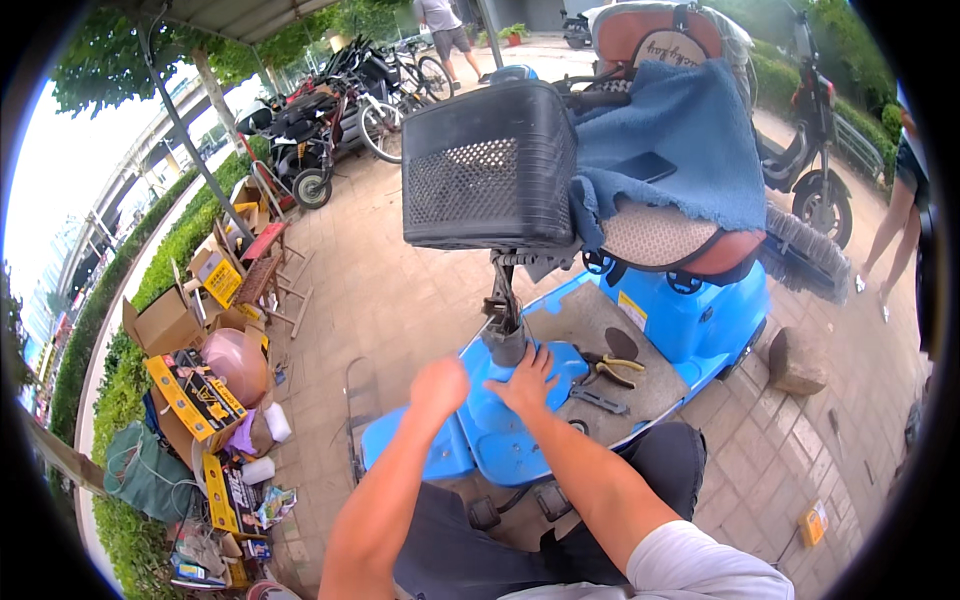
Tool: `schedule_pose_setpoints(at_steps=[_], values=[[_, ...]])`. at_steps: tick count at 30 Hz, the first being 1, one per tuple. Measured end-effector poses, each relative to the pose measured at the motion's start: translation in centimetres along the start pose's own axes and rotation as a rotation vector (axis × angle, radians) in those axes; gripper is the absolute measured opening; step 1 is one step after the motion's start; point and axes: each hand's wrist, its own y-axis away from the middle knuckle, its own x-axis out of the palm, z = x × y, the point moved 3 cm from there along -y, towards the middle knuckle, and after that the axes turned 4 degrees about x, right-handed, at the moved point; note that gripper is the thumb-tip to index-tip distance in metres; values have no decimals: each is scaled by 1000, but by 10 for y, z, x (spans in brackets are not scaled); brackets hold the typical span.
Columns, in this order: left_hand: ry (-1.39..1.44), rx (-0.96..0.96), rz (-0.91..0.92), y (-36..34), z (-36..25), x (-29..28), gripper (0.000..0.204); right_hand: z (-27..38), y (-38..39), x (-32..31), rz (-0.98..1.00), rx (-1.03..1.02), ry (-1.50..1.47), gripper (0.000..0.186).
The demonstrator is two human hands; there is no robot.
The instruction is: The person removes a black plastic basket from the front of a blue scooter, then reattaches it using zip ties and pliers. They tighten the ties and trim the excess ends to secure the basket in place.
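Note:
A blue scooter stands in front of my knees, its front plastic cover around the steering column. My right hand rests on this cover beside the column, fingers spread. To its left, my left hand is raised in a fist over the scooter's edge; anything inside it is hidden. Pliers with yellow-and-black handles lie on the grey footboard, right of my right hand. Nearer me lies a long flat grey piece. A dark oval piece lies farther back.
A black basket overhangs the column. A blue cloth with a phone covers the seat. Cardboard boxes and a wooden stool stand left. A stone block sits right; people stand right and far back.

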Motion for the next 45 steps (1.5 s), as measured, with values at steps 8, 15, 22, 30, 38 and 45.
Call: schedule_pose_setpoints(at_steps=[8, 15, 22, 30, 38, 45], values=[[453, 14, 135, -22, 22, 1, 36, -10, -9, -16, 69, -74, 27, 111], [1269, -230, 546, -41, 29, 18, 33, -21, -28, -20, 92, -232, -206, 118], [1874, -369, 697, -26, 23, 39, 28, -20, -19, -12, 124, -243, 54, 125], [1970, -456, 556, -9, -4, 39, 25, -24, -15, -10, 94, -264, 38, 122], [1950, -510, 420, -5, -22, 35, 24, -21, -16, -8, 87, -256, 51, 122], [2002, -544, 406, -2, -30, 35, 27, -22, -15, -5, 54, -259, 51, 120]])
